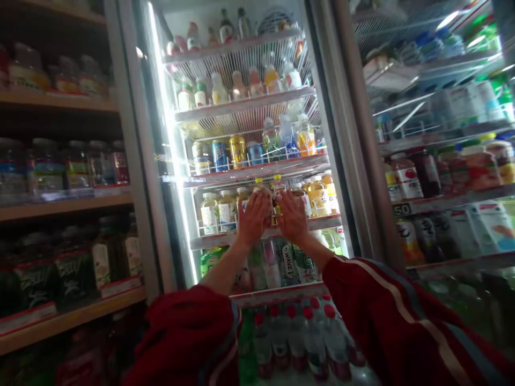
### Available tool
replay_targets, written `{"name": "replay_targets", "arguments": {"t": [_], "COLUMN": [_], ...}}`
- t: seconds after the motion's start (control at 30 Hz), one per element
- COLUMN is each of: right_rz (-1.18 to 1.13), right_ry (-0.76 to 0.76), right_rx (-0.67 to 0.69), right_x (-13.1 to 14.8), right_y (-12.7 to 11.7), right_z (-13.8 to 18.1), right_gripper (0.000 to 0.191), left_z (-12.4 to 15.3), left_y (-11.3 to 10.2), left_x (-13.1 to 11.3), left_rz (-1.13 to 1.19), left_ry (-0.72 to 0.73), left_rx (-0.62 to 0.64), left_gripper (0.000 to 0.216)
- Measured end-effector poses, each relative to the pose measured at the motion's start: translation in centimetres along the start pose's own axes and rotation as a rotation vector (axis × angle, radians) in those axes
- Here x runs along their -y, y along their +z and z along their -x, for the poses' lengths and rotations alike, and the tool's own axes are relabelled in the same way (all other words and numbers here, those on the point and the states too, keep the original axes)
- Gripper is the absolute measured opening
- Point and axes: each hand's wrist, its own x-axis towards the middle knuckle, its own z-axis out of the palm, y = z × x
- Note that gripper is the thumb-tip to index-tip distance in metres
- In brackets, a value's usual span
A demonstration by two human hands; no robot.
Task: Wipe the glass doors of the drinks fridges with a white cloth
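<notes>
Both arms, in red sleeves with light and grey stripes, reach forward into a lit drinks fridge. My left hand (255,213) is at the middle of a shelf, fingers stretched forward against a yellow-capped bottle (259,182) that it largely covers. Close by on the right, my right hand (293,215) has its fingers extended and apart beside a second yellow-capped bottle (277,182). Blur hides exactly where the fingertips touch. White-labelled bottles (227,209) stand left of the hands, and amber drink bottles (318,197) stand to the right.
A wire rail and price strip (213,240) run along the shelf front. Cans (237,150) and bottles fill the shelves above. Red-capped bottles (309,338) stand at the bottom. Wooden shelves (68,205) flank the left; another stocked fridge section (446,198) is on the right.
</notes>
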Motion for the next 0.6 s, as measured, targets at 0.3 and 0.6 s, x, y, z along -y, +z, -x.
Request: {"name": "replay_targets", "arguments": {"t": [0.3, 0.6], "right_rz": [-0.055, -0.06], "right_ry": [-0.07, -0.096], "right_rx": [0.005, -0.008], "right_x": [1.6, 1.4], "right_y": [1.2, 1.2], "right_z": [-0.5, -0.2], "right_gripper": [0.049, 0.049], "left_z": [2.3, 4.6], "left_y": [-3.2, -4.3], "left_x": [8.4, 11.3], "left_rz": [-0.101, -0.176], "left_ry": [-0.384, -0.616], "left_rx": [-0.103, -0.166], "left_gripper": [0.052, 0.055]}}
